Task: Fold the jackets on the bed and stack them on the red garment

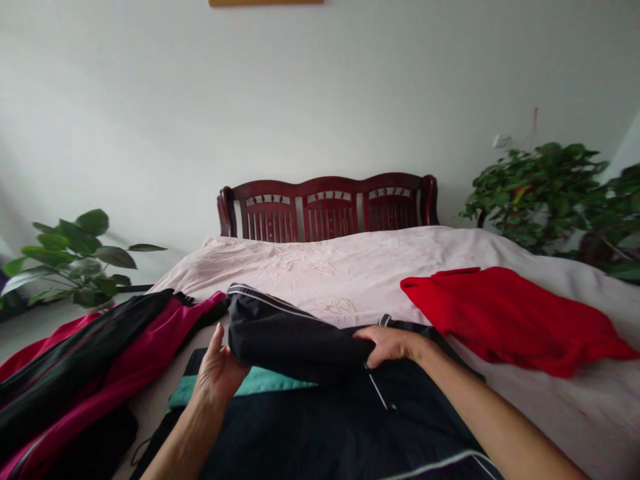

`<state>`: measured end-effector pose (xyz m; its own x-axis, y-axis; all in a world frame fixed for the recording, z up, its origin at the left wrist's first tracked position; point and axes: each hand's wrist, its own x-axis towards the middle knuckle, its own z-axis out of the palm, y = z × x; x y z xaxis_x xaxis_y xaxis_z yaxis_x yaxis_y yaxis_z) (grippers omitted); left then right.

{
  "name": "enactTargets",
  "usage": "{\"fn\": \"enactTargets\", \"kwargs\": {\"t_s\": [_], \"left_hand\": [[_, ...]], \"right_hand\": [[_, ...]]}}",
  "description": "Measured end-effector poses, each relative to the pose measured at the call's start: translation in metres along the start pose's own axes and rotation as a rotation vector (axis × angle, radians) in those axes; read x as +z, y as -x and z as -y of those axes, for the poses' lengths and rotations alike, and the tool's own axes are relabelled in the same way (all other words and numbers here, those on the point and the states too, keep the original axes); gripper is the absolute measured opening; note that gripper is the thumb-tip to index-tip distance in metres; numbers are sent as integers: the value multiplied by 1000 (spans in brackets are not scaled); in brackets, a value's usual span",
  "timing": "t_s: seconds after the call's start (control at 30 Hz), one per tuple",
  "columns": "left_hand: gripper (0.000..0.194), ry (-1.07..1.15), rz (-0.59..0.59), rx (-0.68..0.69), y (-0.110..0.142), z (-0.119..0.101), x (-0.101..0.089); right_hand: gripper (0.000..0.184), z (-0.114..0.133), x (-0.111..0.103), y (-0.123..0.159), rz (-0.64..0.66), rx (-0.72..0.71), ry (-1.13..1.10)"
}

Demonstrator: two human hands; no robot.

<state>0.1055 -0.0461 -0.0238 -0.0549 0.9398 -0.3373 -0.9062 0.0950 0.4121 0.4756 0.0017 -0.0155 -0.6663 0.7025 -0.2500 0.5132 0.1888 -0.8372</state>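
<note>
A dark navy jacket [320, 427] with a teal band [273, 380] and white piping lies spread on the bed in front of me. A folded-over part of it, seemingly a sleeve [290, 333], is raised between my hands. My left hand [220, 370] holds its left end, thumb up at the side and fingers tucked beneath the cloth. My right hand [387, 343] pinches the right end, the fingertips partly hidden in the fabric.
A black and magenta garment [145, 340] lies at the left of the bed, a red garment [515, 320] at the right. The pale pink bedsheet [300, 267] reaches back to a dark wooden headboard [327, 207]. Leafy plants [75, 253] stand on both sides.
</note>
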Motion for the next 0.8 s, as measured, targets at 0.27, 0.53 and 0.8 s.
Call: {"fn": "enactTargets", "kwargs": {"t_s": [0.27, 0.53, 0.8], "left_hand": [[32, -79, -200, 70, 23, -18, -31], [34, -294, -46, 204, 27, -59, -46], [30, -537, -303, 81, 18, -71, -72]], "right_hand": [[35, 14, 1, 11, -218, 152, 854], [26, -21, -24, 19, -133, 249, 350], [12, -37, -10, 8, -581, 223, 375]]}}
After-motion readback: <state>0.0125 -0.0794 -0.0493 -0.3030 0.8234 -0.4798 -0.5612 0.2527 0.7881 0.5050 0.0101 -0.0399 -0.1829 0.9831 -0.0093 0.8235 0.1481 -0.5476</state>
